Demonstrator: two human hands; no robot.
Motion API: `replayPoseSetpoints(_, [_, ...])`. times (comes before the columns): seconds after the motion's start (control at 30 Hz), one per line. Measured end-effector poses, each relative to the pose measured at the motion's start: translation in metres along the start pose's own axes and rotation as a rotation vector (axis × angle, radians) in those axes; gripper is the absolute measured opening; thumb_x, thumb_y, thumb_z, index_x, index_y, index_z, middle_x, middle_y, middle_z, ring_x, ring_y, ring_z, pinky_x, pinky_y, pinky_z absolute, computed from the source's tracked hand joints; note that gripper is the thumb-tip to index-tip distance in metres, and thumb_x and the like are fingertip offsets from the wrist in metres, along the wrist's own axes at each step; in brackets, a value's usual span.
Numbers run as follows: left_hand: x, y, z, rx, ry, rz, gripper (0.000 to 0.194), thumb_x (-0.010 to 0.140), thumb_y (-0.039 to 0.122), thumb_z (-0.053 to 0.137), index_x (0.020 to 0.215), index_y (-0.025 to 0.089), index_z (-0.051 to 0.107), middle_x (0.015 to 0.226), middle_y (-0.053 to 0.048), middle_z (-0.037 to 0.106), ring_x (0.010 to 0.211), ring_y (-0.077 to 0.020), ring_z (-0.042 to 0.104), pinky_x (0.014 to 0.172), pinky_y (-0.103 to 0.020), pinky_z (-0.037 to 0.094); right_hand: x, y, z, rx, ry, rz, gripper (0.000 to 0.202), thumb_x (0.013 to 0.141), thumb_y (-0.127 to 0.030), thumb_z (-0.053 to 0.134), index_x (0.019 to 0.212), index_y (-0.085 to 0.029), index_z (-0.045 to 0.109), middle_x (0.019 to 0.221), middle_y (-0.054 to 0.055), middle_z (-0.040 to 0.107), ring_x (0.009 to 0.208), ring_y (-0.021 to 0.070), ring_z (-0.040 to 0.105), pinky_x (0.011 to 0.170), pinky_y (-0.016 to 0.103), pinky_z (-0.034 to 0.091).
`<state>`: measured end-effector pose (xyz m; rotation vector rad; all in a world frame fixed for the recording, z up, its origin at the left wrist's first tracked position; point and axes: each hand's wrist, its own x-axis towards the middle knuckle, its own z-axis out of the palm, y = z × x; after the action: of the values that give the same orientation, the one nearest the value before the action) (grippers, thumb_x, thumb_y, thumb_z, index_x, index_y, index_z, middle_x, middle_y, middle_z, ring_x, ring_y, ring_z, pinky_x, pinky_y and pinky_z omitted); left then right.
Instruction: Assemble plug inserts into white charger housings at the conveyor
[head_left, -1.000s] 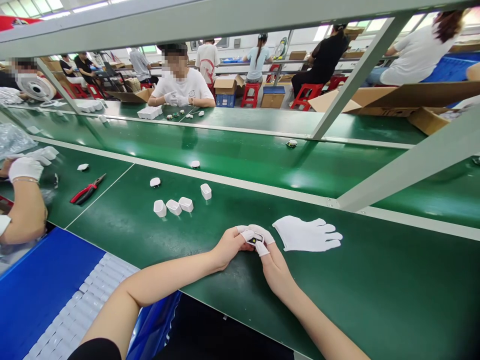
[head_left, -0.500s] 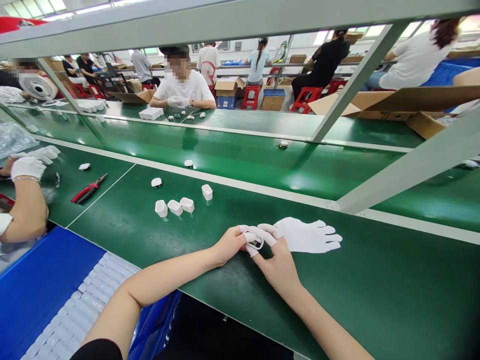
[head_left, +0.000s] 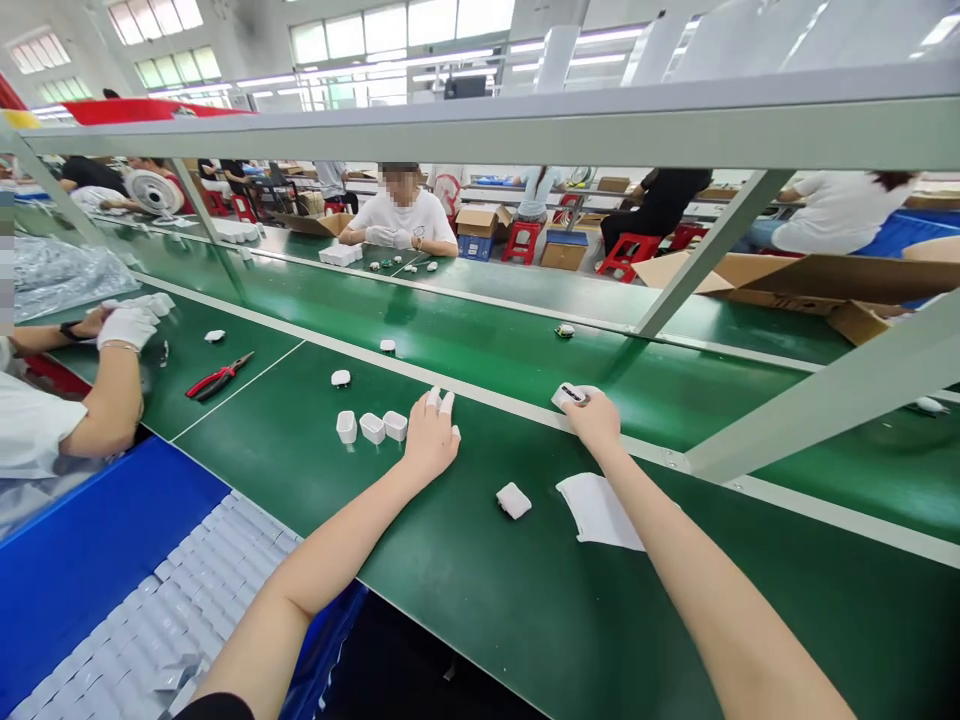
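My right hand (head_left: 595, 415) reaches over the pale strip at the belt's near edge. Its fingers grip a white plastic housing (head_left: 568, 396) with a dark insert showing in its opening. My left hand (head_left: 433, 435), white covers on its fingertips, lies low over the bench with fingers stretched forward and thumb apart. The spot where a fourth white cup stood is hidden under it. Left of it stand several hollow white cups (head_left: 373, 428). Between my arms lies a white cap with dark parts beneath it (head_left: 514, 500). My right forearm partly covers a white glove (head_left: 600, 510).
Red-handled pliers (head_left: 219, 377) lie to the left, near a co-worker's gloved hand (head_left: 129, 325). A blue-lined box of white pieces (head_left: 187, 590) is below the bench edge. A slanted metal post (head_left: 825, 390) rises at right. White-capped parts (head_left: 340, 379) sit farther back.
My hands have parted: the right carried the housing forward to the belt edge, the left moved left and forward over the fourth cup's place. The white cap between my arms is now visible. The view tilted up.
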<state>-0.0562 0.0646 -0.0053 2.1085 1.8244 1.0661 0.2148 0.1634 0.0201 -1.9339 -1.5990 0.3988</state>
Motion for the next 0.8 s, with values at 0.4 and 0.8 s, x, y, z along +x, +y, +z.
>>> replayPoseSetpoints(0.4, [-0.001,0.003,0.002,0.083,-0.193,0.081,0.052,0.077,0.016,0.057,0.128,0.012,0.049,0.117,-0.016,0.052,0.112,-0.0307,0.052,0.097,-0.045,0.045,-0.086,-0.012,-0.026,-0.01,-0.513,-0.561,0.051,0.074,-0.026,0.065,0.124,-0.029,0.06,0.125,0.001,0.061,0.115,0.0241,0.056,0.099,0.034,0.045])
replayPoseSetpoints(0.8, [-0.038,0.042,0.008,-0.296,-0.5,0.307,0.066,0.068,0.019,0.064,0.131,0.02,0.046,0.113,-0.009,0.053,0.105,-0.0248,0.053,0.095,-0.043,0.049,-0.183,0.019,-0.017,0.827,-0.532,-0.233,0.042,0.078,-0.044,0.07,0.11,-0.021,0.057,0.103,0.009,0.065,0.094,0.0239,0.063,0.086,0.04,0.051])
